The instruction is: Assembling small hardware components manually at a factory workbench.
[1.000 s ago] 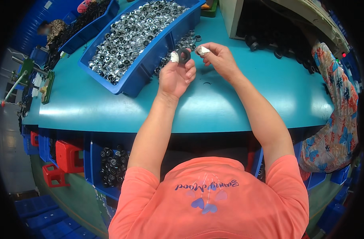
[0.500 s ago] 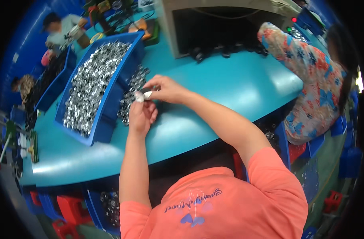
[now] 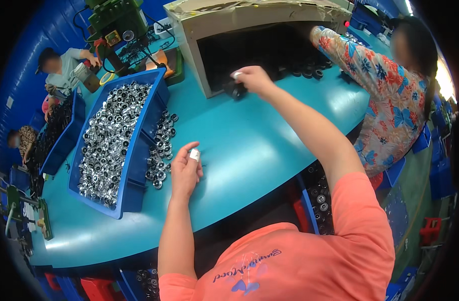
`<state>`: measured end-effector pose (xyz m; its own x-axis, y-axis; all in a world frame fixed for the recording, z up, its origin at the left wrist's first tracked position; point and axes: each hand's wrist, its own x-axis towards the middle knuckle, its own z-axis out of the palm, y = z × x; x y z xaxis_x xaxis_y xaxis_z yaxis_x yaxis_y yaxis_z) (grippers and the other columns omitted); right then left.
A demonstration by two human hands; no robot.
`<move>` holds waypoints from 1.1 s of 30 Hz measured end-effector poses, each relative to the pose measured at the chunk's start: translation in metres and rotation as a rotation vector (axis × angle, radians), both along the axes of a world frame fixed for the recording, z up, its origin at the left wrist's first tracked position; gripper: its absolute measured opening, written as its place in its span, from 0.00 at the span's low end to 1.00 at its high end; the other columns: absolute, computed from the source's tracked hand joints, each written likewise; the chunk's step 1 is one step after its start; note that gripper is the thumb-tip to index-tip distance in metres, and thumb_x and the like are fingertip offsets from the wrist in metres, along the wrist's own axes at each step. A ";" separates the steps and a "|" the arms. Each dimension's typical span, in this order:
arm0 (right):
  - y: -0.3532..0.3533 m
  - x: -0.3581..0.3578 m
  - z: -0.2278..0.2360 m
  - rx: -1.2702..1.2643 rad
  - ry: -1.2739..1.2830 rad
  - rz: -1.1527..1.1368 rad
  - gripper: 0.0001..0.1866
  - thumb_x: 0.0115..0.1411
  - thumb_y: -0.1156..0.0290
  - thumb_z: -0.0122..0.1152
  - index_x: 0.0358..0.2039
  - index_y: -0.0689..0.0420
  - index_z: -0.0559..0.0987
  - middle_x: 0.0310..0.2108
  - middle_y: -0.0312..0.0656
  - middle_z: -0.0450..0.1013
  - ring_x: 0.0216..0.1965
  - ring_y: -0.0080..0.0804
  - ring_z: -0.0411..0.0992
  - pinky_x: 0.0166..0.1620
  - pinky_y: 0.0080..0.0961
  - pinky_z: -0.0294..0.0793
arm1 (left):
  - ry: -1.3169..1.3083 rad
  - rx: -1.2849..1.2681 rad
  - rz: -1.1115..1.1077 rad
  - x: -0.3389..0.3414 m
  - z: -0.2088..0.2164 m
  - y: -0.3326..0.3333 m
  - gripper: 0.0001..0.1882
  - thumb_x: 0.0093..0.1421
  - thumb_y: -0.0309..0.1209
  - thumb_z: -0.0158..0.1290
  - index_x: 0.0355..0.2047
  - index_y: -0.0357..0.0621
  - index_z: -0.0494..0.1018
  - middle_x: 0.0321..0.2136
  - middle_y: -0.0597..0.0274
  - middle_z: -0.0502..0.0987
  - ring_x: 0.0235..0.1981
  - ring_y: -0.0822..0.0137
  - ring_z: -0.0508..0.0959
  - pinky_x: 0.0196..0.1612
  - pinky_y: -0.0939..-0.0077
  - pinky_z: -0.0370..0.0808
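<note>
My left hand (image 3: 185, 169) is just above the turquoise table, right of a loose heap of shiny round parts (image 3: 161, 145). Its fingers are apart with nothing between them, and a white wrap covers one fingertip. My right hand (image 3: 257, 81) reaches out to the left end of a large box's dark opening. There its bent fingers close at a black round part (image 3: 234, 91), somewhat blurred. White wrapping shows on a fingertip of this hand too. Beside my left hand stands a long blue bin (image 3: 145, 134), filled with shiny silver and black round parts (image 3: 111, 138).
The beige box (image 3: 189, 47) stands at the back, with black round parts (image 3: 307, 70) along its opening. A co-worker in a flowered sleeve (image 3: 352, 62) reaches into it from the right. Green machinery (image 3: 116, 25) stands at the back left. More bins hold parts below the table edge.
My hands, together by the heap around a small dark part, have separated. The right has moved far and right to the box opening; the left has opened. The view has shifted.
</note>
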<state>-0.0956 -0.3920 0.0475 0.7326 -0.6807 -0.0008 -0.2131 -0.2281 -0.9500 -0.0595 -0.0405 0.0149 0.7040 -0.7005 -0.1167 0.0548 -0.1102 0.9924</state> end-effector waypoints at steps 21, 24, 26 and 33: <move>-0.099 0.245 -0.036 -1.225 0.299 0.115 0.15 0.61 0.66 0.51 0.42 0.55 0.83 0.43 0.52 0.79 0.47 0.50 0.78 0.51 0.45 0.77 | 0.157 0.021 0.056 0.016 0.002 -0.013 0.11 0.67 0.26 0.50 0.48 0.36 0.73 0.21 0.62 0.74 0.16 0.74 0.73 0.14 0.85 0.66; -0.104 0.253 -0.039 -1.250 0.292 0.109 0.15 0.61 0.65 0.51 0.42 0.54 0.83 0.44 0.52 0.79 0.47 0.49 0.78 0.51 0.45 0.77 | 0.157 0.018 0.057 0.018 -0.001 -0.015 0.11 0.67 0.27 0.51 0.47 0.36 0.73 0.20 0.61 0.74 0.15 0.74 0.73 0.14 0.85 0.66; -0.105 0.256 -0.041 -1.260 0.289 0.107 0.15 0.61 0.65 0.51 0.43 0.54 0.83 0.44 0.52 0.79 0.47 0.49 0.78 0.51 0.45 0.77 | 0.149 0.019 0.050 0.018 -0.001 -0.016 0.11 0.67 0.27 0.51 0.47 0.35 0.73 0.20 0.61 0.74 0.16 0.74 0.73 0.14 0.85 0.66; -0.104 0.265 -0.039 -1.290 0.261 0.108 0.16 0.61 0.63 0.52 0.44 0.54 0.82 0.44 0.51 0.79 0.47 0.48 0.78 0.51 0.44 0.77 | 0.161 0.029 0.059 0.020 0.001 -0.017 0.11 0.67 0.27 0.51 0.47 0.35 0.72 0.20 0.61 0.74 0.15 0.74 0.73 0.13 0.85 0.66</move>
<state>0.1691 -0.4965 0.0082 0.8602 -0.2379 0.4510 -0.2794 -0.9598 0.0266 -0.0395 -0.0573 0.0154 0.7147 -0.6529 -0.2509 0.2202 -0.1305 0.9667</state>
